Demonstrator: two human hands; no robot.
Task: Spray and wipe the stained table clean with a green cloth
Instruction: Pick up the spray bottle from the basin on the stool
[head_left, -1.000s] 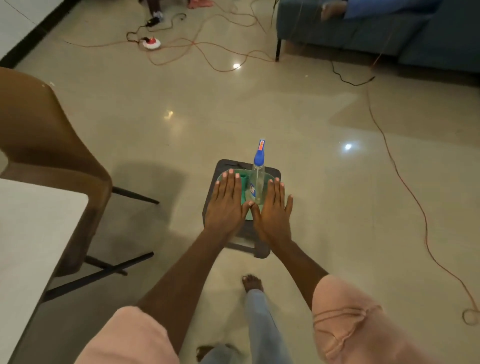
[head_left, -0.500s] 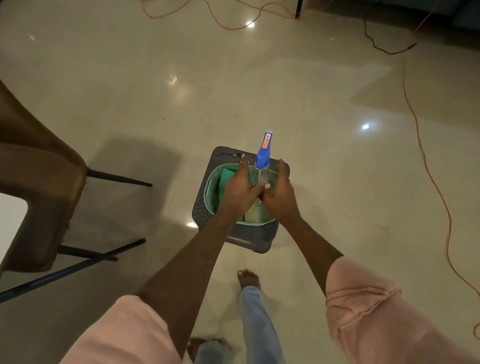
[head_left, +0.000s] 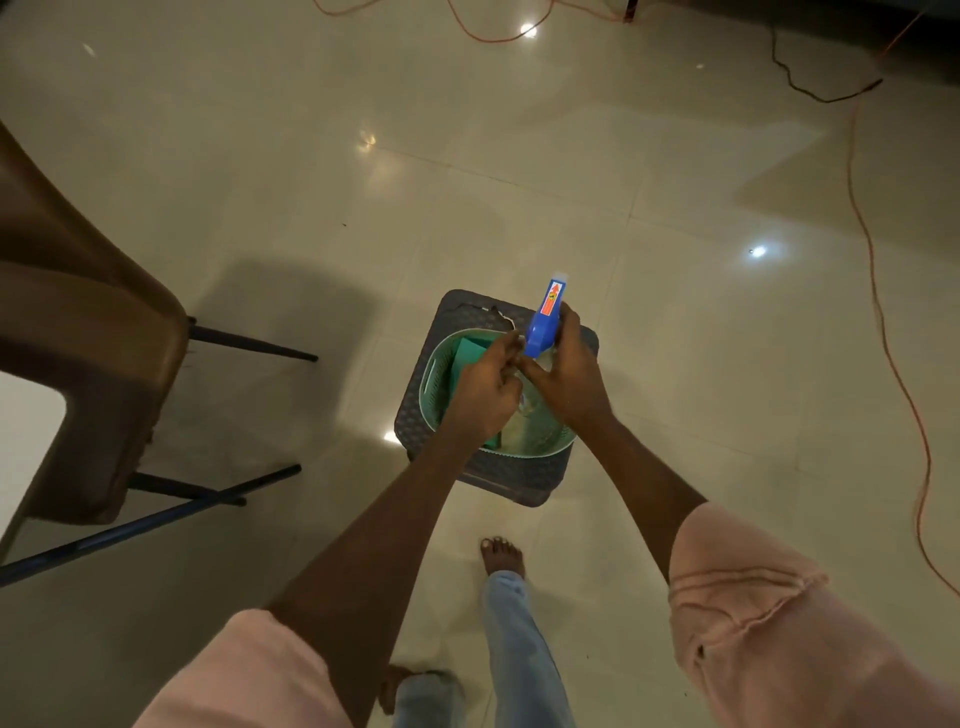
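A clear spray bottle with a blue trigger head stands in a mint-green basket set on a dark grey stool. My right hand grips the bottle's neck from the right. My left hand has its fingers curled against the bottle from the left. A folded green cloth lies in the basket's left side, partly hidden under my left hand. A white table corner shows at the left edge.
A brown chair with dark metal legs stands to the left, close to the stool. Orange cables trail across the glossy tiled floor at the right and top. My bare foot is just in front of the stool.
Both hands went from lying flat over the basket to closing around the spray bottle. The view has tilted down and moved closer to the stool.
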